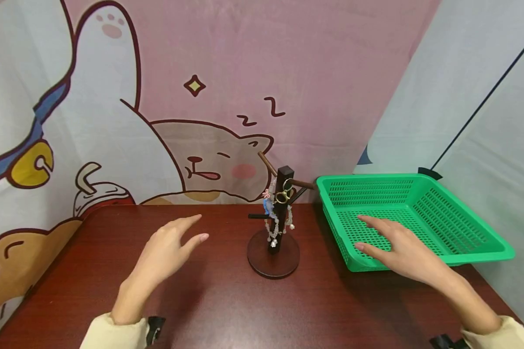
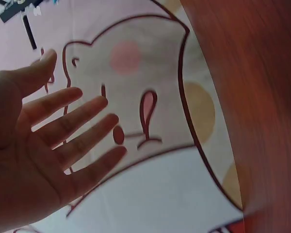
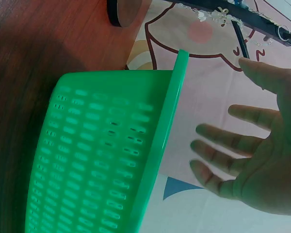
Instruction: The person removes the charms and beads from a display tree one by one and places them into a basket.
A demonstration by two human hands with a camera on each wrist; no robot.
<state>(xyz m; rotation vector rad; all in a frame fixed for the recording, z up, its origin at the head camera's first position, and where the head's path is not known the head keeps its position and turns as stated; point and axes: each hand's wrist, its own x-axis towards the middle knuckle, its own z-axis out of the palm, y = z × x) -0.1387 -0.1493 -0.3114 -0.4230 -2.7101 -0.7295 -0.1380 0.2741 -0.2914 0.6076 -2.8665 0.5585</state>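
My left hand (image 1: 168,249) hovers above the table, left of a dark wooden jewellery stand (image 1: 262,265), fingers extended and spread in the left wrist view, holding nothing. On the right, my other hand (image 1: 403,249) overlaps the near side of a green plastic basket (image 1: 353,261) in the head view; its fingers are spread and hold nothing. From the stand's pegs hang pale beaded strands (image 1: 274,234), a gold-coloured ring (image 1: 282,197) and a blue ornament (image 1: 267,206). The right wrist view shows the basket's slotted wall (image 3: 102,126) beside the right hand (image 3: 257,145).
The stand's pegs jut out to several sides, one (image 1: 303,184) pointing toward the basket. A reddish-brown table (image 1: 227,310) lies under everything. Behind it hangs a cloth (image 1: 323,72) printed with cartoon animals. Pale cloth (image 1: 498,169) also borders the right side.
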